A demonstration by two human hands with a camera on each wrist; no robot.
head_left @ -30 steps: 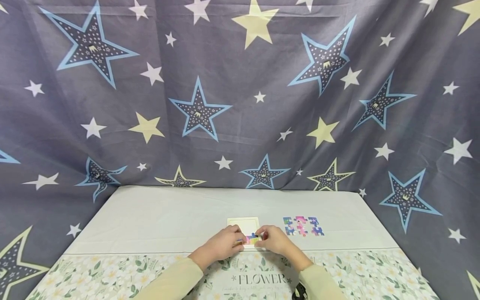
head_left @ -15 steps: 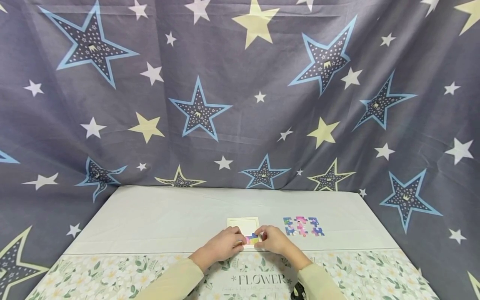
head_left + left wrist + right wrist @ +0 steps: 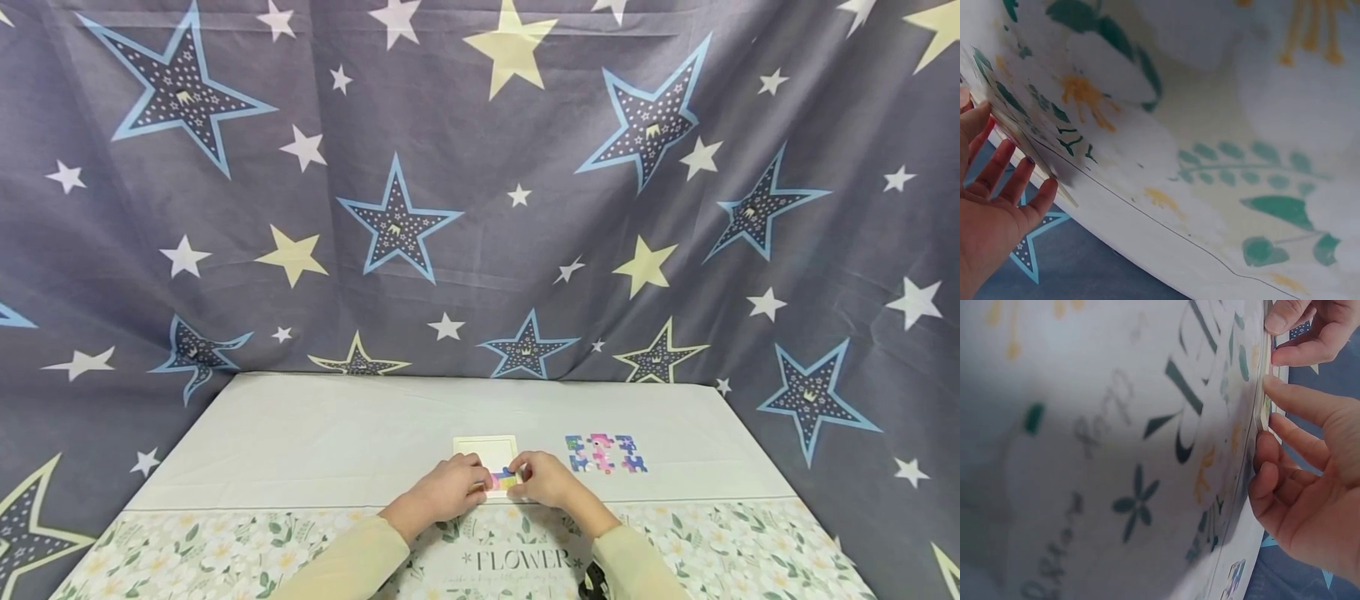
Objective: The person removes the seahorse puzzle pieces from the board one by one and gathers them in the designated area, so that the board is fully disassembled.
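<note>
A small cream puzzle tray lies on the white part of the tabletop, with colourful jigsaw pieces along its near side. My left hand grips its near left corner, thumb at the front rim and fingertips beside a pink piece. At the near right corner, my right hand pinches a blue-and-yellow puzzle piece between thumb and forefinger. In the right wrist view the other fingers of that hand curl by the tray's edge. The fingers of my left hand hide part of the row.
Several loose jigsaw pieces, pink and blue, lie in a group right of the tray. A floral cloth printed with FLOWER covers the near tabletop. A grey star-patterned curtain hangs behind and at both sides.
The blue-and-yellow piece between my right fingertips has shifted slightly within the row. Both hands stay almost where they were.
</note>
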